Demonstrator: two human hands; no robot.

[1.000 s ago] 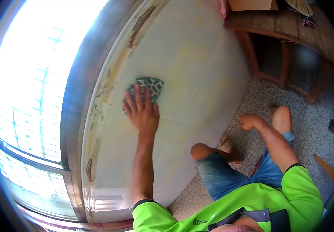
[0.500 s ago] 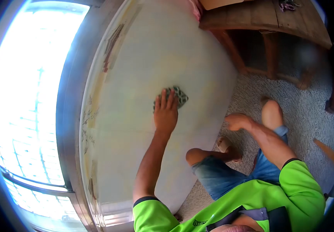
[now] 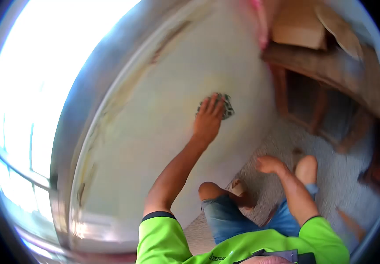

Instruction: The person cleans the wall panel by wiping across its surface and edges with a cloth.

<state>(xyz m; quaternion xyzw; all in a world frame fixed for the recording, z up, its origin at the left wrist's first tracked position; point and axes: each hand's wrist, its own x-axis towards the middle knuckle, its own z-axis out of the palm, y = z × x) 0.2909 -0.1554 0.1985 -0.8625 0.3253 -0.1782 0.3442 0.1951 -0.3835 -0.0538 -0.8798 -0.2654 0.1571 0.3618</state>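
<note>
- Surface: a broad, pale panel (image 3: 154, 136), tinged with yellow in patches, fills the centre; brownish markings run along its window-side edge, blurred here.
- Window side: a brightly lit window (image 3: 25, 101), crossed by dark bars, lies beyond a grey-brown frame (image 3: 59, 171).
- Far side: a wooden table (image 3: 317, 61) stands near the panel's edge, bearing a cardboard box (image 3: 297, 31); pink material (image 3: 261, 22) hangs just beside it.
- Below: a speckled grey floor (image 3: 335, 180), on which the person crouches in denim shorts (image 3: 229, 220) and a bright green shirt (image 3: 282, 244).
- Left hand (image 3: 208, 119): arm extended over the panel, fingers nearly straight and close together, laid flat upon a dark green and white patterned cloth (image 3: 228, 106). The cloth lies against the panel, partly covered by the hand and showing beyond the fingertips.
- Right hand (image 3: 269, 164): held near the right knee (image 3: 306, 168), fingers bent; blur prevents telling whether it is clenched or grasping anything.
</note>
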